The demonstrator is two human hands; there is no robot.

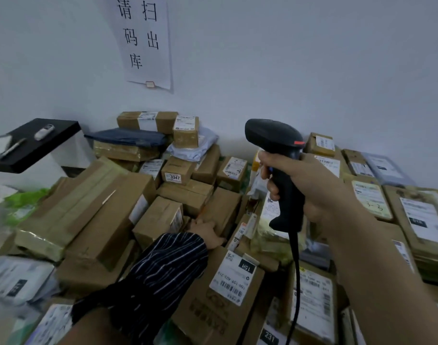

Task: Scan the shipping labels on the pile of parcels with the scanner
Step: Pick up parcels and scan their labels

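1. On the far left, a black shelf (33, 145) jutted over the pile of parcels (188, 192). A large carton (88, 212) lay tilted beneath it, resting on lower boxes. Judgement: shifting its supports could let it slide.

2. My left hand (208, 232), in a striped sleeve (163, 267), reached into the middle of the pile and lay against a brown carton (220, 207). Whether my fingers curled round its edge or lay flat, I could not tell. Risk: pulling that carton out could let the small box (158, 220) just beside it topple, and the boxes stacked behind it too.

3. The parcel marked 15H (234, 275) lay label-up just beside my left wrist. Risk: my sleeve could cover its barcode during a scan.

4. My right hand (307, 185) held the scanner (280, 170) upright above the pile, fingers wrapped round the handle, with its head pointing left. Judgement: it appeared aimed at no single label, so it might read nothing or catch a neighbouring code, since labels lay close together.

5. The cable (294, 282) hung from the handle down across the labelled parcels (312, 305). Risk: it could snag on a corner and jerk the scanner off aim.

6. On the right, flat parcels (372, 200) lay label-up, well apart from my left hand.
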